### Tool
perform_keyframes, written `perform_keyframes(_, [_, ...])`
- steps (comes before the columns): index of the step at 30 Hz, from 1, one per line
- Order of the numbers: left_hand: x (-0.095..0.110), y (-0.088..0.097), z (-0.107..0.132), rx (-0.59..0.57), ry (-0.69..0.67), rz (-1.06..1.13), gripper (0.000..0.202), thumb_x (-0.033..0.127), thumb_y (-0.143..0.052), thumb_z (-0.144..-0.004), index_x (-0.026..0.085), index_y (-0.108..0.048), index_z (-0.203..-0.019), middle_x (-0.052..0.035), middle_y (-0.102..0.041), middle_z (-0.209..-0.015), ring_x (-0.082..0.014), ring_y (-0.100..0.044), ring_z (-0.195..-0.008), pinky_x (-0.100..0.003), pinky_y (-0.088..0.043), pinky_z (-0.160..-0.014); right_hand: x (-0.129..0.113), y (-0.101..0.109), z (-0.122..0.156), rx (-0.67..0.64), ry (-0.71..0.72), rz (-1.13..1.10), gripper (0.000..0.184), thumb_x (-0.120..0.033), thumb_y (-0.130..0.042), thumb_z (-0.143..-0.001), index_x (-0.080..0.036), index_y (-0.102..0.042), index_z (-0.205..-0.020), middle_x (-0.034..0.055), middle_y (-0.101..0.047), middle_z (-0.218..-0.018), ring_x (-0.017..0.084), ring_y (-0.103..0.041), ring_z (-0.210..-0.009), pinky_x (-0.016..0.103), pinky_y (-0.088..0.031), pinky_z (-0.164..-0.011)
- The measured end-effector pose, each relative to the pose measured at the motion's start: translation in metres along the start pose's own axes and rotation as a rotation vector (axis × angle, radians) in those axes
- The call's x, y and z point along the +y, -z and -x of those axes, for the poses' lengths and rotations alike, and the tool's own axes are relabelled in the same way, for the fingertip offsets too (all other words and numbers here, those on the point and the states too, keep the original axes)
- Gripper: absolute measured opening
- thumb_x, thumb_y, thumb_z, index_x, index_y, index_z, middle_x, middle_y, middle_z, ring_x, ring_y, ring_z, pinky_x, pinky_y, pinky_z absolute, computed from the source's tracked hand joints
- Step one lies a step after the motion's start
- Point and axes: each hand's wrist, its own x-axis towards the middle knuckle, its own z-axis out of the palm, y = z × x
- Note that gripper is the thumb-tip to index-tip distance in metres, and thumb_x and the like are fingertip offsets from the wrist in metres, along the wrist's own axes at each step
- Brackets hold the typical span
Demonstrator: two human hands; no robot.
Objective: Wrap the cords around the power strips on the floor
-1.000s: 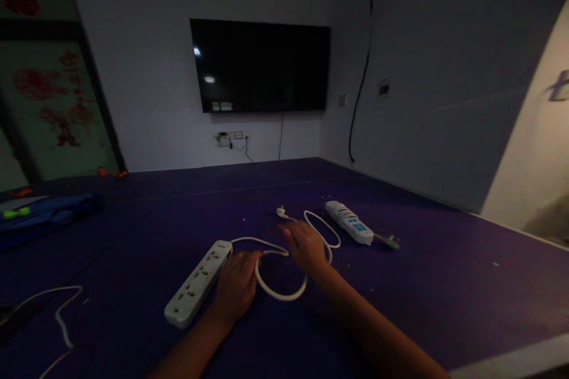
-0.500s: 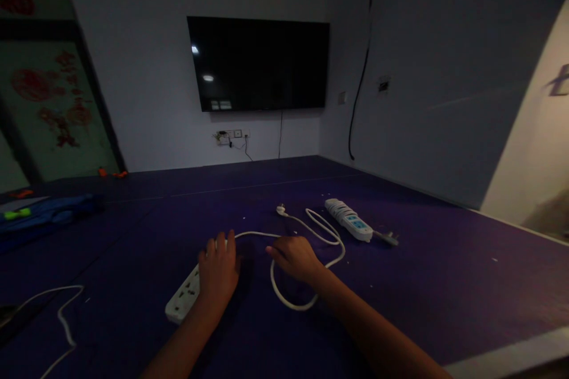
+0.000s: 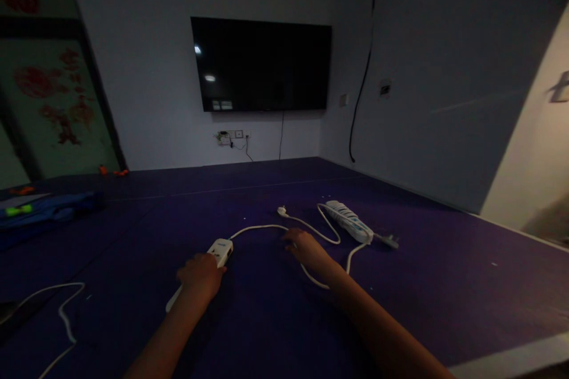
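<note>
My left hand [image 3: 202,277] is wrapped over the middle of a white power strip [image 3: 221,249], whose far end, with a socket, shows past the fingers. From that end a white power cord [image 3: 255,227] runs right to my right hand [image 3: 307,250]. The right fingers are closed on the cord, partly hiding it. Below that hand the cord bends in a loop, then crosses beside a second power strip [image 3: 349,220] with blue sockets and its own cord wound around it. The held strip's plug [image 3: 282,211] lies beyond my right hand.
A purple surface [image 3: 249,331] spreads under everything. At its left lie another white cord [image 3: 66,323] and blue cloth [image 3: 57,208]. A grey plug [image 3: 389,241] is beside the wound strip. On the wall hangs a television [image 3: 267,65].
My left hand has slid back along the strip toward me, uncovering its far end. My right hand has moved slightly right and away, and the cord loop has shifted right onto the wound strip.
</note>
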Motion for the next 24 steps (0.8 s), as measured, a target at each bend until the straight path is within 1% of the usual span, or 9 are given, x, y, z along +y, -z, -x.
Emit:
perform_keyframes(2, [0.001, -0.007, -0.002, 0.100, -0.004, -0.001, 0.037, 0.035, -0.049, -0.083, 0.007, -0.062, -0.103, -0.0219, -0.063, -0.102, -0.0312, -0.060, -0.094, -0.039, -0.047, -0.071, -0.004, -0.001, 0.002, 0.006, 0.038, -0.037, 0.036, -0.008, -0.054, -0.075, -0.017, -0.064, -0.108, 0.0097, -0.063, -0.112, 0.020, -0.057, -0.106, 0.028, -0.041, -0.091])
perform_keyframes(5, [0.001, -0.012, -0.007, 0.379, -0.039, 0.000, 0.041, 0.034, -0.041, -0.087, 0.003, -0.058, -0.108, -0.0229, -0.061, -0.098, -0.0320, -0.057, -0.094, -0.039, -0.047, -0.068, -0.011, -0.003, 0.005, 0.004, 0.100, -0.046, 0.037, -0.010, -0.056, -0.076, -0.019, -0.062, -0.112, 0.0092, -0.062, -0.115, 0.021, -0.057, -0.106, 0.031, -0.043, -0.091])
perform_keyframes(7, [0.000, -0.011, -0.010, 0.562, -0.073, 0.037, 0.047, 0.037, -0.035, -0.089, 0.001, -0.053, -0.114, -0.0224, -0.060, -0.096, -0.0321, -0.056, -0.093, -0.040, -0.047, -0.068, -0.015, -0.004, 0.007, 0.000, 0.131, -0.039, 0.039, -0.013, -0.057, -0.077, -0.020, -0.060, -0.115, 0.0093, -0.061, -0.116, 0.022, -0.057, -0.106, 0.033, -0.044, -0.089])
perform_keyframes(9, [0.000, -0.007, -0.011, 0.701, -0.108, 0.117, 0.053, 0.042, -0.033, -0.090, 0.000, -0.048, -0.119, -0.0211, -0.059, -0.097, -0.0312, -0.055, -0.091, -0.040, -0.047, -0.069, -0.019, -0.006, 0.008, -0.004, 0.169, -0.042, 0.042, -0.014, -0.058, -0.077, -0.021, -0.057, -0.118, 0.0091, -0.060, -0.118, 0.021, -0.057, -0.106, 0.033, -0.045, -0.089])
perform_keyframes(12, [0.001, -0.003, -0.010, 0.867, -0.216, 0.293, 0.056, 0.046, -0.033, -0.090, 0.003, -0.042, -0.125, -0.0196, -0.058, -0.102, -0.0298, -0.054, -0.095, -0.041, -0.046, -0.076, -0.028, -0.011, 0.009, -0.009, 0.252, -0.062, 0.045, -0.012, -0.057, -0.077, -0.022, -0.055, -0.120, 0.0083, -0.058, -0.120, 0.020, -0.056, -0.107, 0.032, -0.046, -0.089])
perform_keyframes(16, [0.005, -0.008, -0.004, 1.009, -0.370, 0.472, 0.058, 0.046, -0.036, -0.089, 0.007, -0.034, -0.131, -0.0199, -0.054, -0.112, -0.0302, -0.050, -0.105, -0.044, -0.044, -0.085, -0.047, -0.014, 0.015, -0.003, 0.367, -0.069, 0.046, -0.011, -0.053, -0.079, -0.022, -0.051, -0.124, 0.0089, -0.052, -0.127, 0.018, -0.054, -0.110, 0.031, -0.047, -0.089])
perform_keyframes(19, [0.008, -0.013, 0.001, 1.069, -0.448, 0.501, 0.061, 0.048, -0.037, -0.088, 0.011, -0.027, -0.136, -0.0190, -0.052, -0.117, -0.0304, -0.048, -0.109, -0.046, -0.042, -0.088, -0.059, -0.013, 0.020, -0.021, 0.455, -0.085, 0.052, -0.011, -0.049, -0.081, -0.022, -0.043, -0.131, 0.0091, -0.046, -0.134, 0.017, -0.053, -0.112, 0.029, -0.047, -0.088])
perform_keyframes(21, [0.009, -0.014, 0.003, 1.088, -0.465, 0.479, 0.065, 0.049, -0.040, -0.087, 0.012, -0.025, -0.138, -0.0193, -0.051, -0.118, -0.0310, -0.048, -0.109, -0.046, -0.042, -0.088, -0.066, -0.013, 0.022, -0.044, 0.502, -0.085, 0.052, -0.009, -0.045, -0.082, -0.023, -0.042, -0.132, 0.0081, -0.045, -0.134, 0.016, -0.055, -0.109, 0.027, -0.048, -0.085])
perform_keyframes(24, [0.010, -0.013, 0.003, 1.097, -0.437, 0.433, 0.067, 0.048, -0.045, -0.085, 0.011, -0.025, -0.138, -0.0204, -0.051, -0.115, -0.0319, -0.048, -0.107, -0.046, -0.042, -0.086, -0.072, -0.013, 0.025, -0.089, 0.548, -0.040, 0.049, -0.005, -0.041, -0.082, -0.024, -0.047, -0.127, 0.0071, -0.048, -0.131, 0.014, -0.059, -0.098, 0.024, -0.049, -0.077])
